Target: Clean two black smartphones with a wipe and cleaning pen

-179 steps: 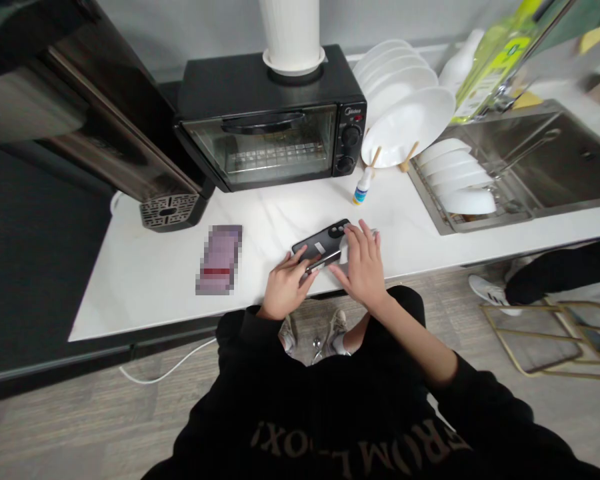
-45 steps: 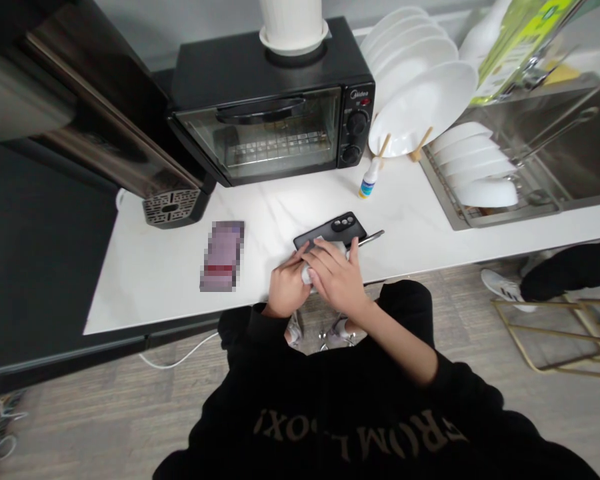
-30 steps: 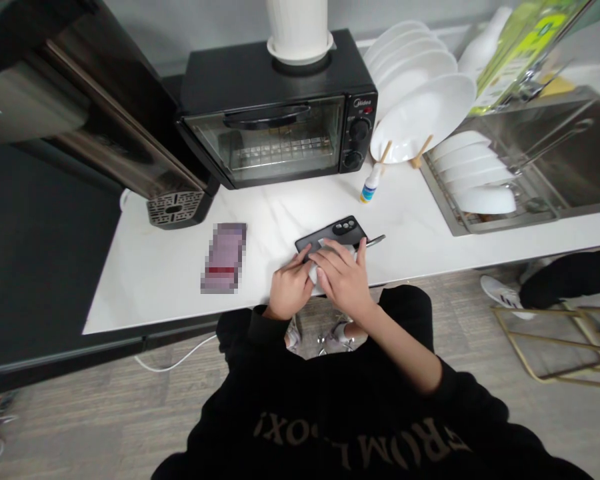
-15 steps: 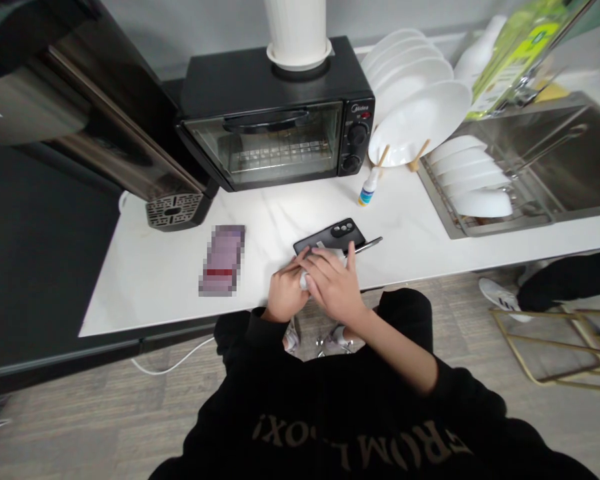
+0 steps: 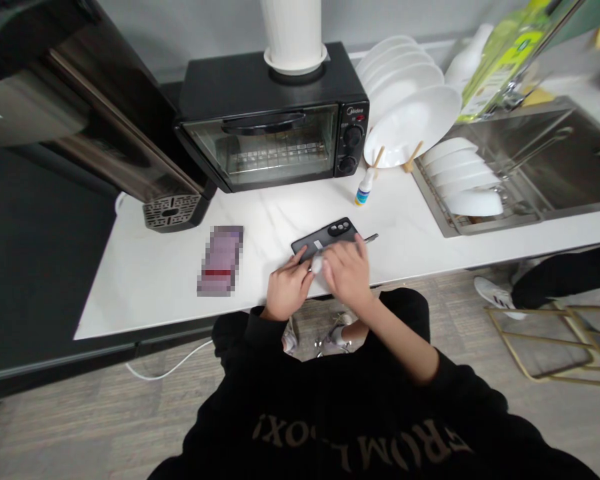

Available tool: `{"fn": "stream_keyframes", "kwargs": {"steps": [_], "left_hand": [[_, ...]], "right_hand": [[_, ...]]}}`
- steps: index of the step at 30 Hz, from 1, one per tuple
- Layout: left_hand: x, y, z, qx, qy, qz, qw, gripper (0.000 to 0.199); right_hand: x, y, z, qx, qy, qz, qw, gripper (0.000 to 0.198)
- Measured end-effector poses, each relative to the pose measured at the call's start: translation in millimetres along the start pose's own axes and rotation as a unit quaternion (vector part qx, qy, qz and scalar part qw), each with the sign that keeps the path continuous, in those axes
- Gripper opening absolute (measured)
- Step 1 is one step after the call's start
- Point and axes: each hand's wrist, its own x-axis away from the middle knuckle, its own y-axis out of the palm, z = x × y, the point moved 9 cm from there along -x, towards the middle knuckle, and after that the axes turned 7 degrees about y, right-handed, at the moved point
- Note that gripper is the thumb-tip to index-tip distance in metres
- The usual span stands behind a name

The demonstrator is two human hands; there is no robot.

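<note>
A dark phone case or phone back (image 5: 325, 237) with a camera block lies on the counter, just beyond my hands. My left hand (image 5: 286, 292) is closed at the near end of a slim silvery tool (image 5: 372, 238). The tool's far tip sticks out to the right past my right hand; its middle is hidden, so its kind is unclear. My right hand (image 5: 347, 273) is closed around a crumpled white tissue or cloth (image 5: 317, 265), held over the tool. A purple phone-shaped thing (image 5: 223, 260), pixelated, lies to the left.
A black toaster oven (image 5: 275, 147) stands behind, with a white pot (image 5: 293, 33) on top. A small white bottle (image 5: 364, 188) stands near racked plates (image 5: 415, 123). At right is a sink (image 5: 555, 167) holding bowls (image 5: 473, 200). A dispenser (image 5: 173, 212) stands left.
My right hand has slid slightly to the right and drawn apart from my left hand. More of the phone case and the white tissue or cloth now shows.
</note>
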Motion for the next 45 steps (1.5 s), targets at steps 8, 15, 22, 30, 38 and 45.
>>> {"fn": "stream_keyframes", "kwargs": {"steps": [8, 15, 22, 30, 38, 45], "left_hand": [[-2, -4, 2, 0.013, 0.003, 0.009, 1.000, 0.028], [-2, 0, -2, -0.005, -0.018, 0.010, 1.000, 0.032], [0, 1, -3, -0.013, -0.020, 0.002, 1.000, 0.029], [-3, 1, -2, -0.026, -0.035, -0.014, 0.999, 0.027], [1, 4, -6, -0.039, -0.040, -0.035, 0.998, 0.026], [-5, -5, 1, 0.004, -0.025, 0.008, 1.000, 0.029]], "right_hand": [[-9, -10, 48, 0.039, 0.041, 0.000, 0.998, 0.035], [-5, 1, -10, -0.030, -0.001, -0.035, 0.999, 0.032], [-2, 0, 5, -0.045, 0.003, -0.020, 0.999, 0.033], [-6, -8, 29, -0.042, 0.069, 0.001, 0.997, 0.033], [0, -2, 15, -0.052, 0.019, -0.005, 0.998, 0.033], [-5, -15, 60, -0.024, 0.109, 0.015, 0.994, 0.038]]}}
